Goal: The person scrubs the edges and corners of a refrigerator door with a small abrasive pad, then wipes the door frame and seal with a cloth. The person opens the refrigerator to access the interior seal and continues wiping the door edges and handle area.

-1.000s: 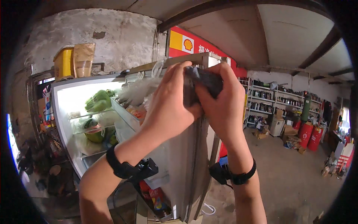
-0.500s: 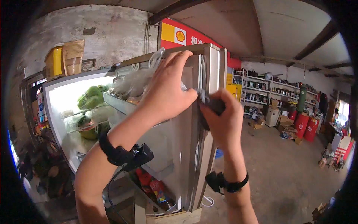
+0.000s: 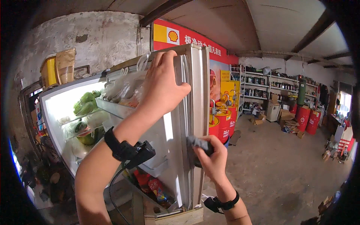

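Observation:
The refrigerator door (image 3: 198,93) stands open in front of me, its inner side facing left. My left hand (image 3: 162,88) grips the door's top edge, fingers bent over it and thumb pointing right. Lower down, my right hand (image 3: 216,155) pinches a bunched dark grey cloth (image 3: 199,145). The cloth presses against the door's edge beside the pale rubber seal (image 3: 186,123); part of it is hidden by my fingers. Clear plastic bags (image 3: 123,88) fill the upper door shelf behind my left hand. Black straps with small devices circle both wrists.
Left of the door, the lit refrigerator compartment (image 3: 50,107) holds green vegetables (image 3: 85,104) and bagged food. Colourful packages (image 3: 155,187) sit in the bottom door shelf. Red drums (image 3: 221,125) stand beyond the door. Stocked shelves (image 3: 258,84) and cardboard boxes (image 3: 287,118) are farther back right.
My right hand has slid down along the door's edge with the cloth. My left hand keeps its hold on the door's top. The view has shifted slightly, revealing the red drums.

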{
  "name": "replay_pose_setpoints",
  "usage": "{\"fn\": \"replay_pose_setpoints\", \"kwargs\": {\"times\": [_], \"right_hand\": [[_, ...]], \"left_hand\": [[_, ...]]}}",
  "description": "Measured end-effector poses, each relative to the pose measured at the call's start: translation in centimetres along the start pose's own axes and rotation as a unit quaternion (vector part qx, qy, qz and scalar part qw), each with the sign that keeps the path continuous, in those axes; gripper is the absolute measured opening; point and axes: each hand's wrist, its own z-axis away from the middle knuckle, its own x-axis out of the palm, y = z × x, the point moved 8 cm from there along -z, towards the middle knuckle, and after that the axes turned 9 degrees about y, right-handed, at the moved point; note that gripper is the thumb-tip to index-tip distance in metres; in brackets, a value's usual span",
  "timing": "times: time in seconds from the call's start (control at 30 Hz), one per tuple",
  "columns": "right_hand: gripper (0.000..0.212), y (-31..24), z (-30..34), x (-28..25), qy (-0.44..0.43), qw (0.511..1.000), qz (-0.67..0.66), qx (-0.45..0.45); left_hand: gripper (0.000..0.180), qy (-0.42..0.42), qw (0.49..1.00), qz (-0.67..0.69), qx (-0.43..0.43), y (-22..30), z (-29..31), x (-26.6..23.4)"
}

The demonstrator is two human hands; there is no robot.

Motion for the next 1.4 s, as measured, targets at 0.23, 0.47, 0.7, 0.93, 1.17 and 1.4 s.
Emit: {"fn": "replay_pose_setpoints", "kwargs": {"times": [0.23,0.47,0.7,0.93,1.17,1.4], "right_hand": [[0.020,-1.9,-3.4,0.7,0.119,0.988,-0.062,-0.072],[0.035,-5.8,-5.6,3.4,0.143,0.965,0.040,-0.218],[0.032,-0.9,1.7,2.8,0.123,0.973,0.108,-0.161],[0.033,-0.5,1.1,2.4,0.116,0.968,0.086,-0.204],[0.036,-0.5,1.2,3.4,0.136,0.967,0.097,-0.194],[0.026,0.7,-1.3,2.7,0.117,0.986,0.039,-0.112]], "left_hand": [[0.067,0.017,1.000,-0.002,0.005,0.2,0.2,-0.1],[0.066,0.038,0.998,-0.014,0.038,1.0,0.3,-0.4],[0.066,0.050,0.996,-0.056,0.048,0.8,0.5,0.9],[0.060,0.085,0.987,-0.061,0.122,3.0,0.8,1.1],[0.048,0.088,0.987,-0.054,0.124,2.4,1.0,1.1],[0.061,0.091,0.990,-0.041,0.100,2.0,0.9,1.5]]}}
